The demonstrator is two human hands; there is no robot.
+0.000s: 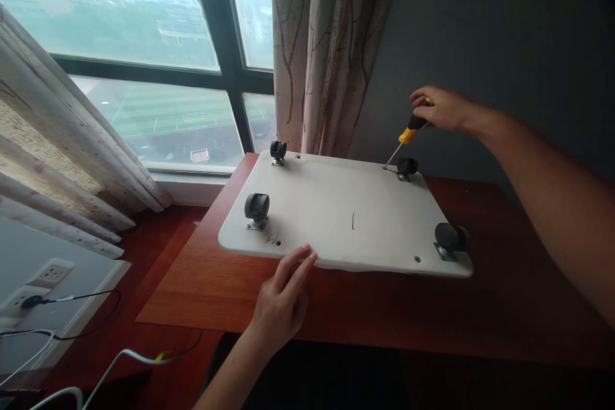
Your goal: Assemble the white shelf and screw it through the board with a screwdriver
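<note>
A white board [336,205] with rounded corners lies on the wooden table, a black caster [257,208] at each corner pointing up. My right hand [439,107] is closed around the black and yellow handle of a screwdriver [408,131]. The tool leans, and its tip meets the far edge area of the board, just left of the far right caster [407,168]. My left hand [283,298] touches the board's near edge with its fingertips, its fingers reaching forward. Dark holes show near the edges, one [418,259] close to the near right caster [451,240].
The red-brown table [216,288] extends around the board. Beyond it are a window [168,115], a patterned curtain [321,51] and a grey wall [466,57]. White and black cables [113,368] and a wall socket [52,273] are at the lower left.
</note>
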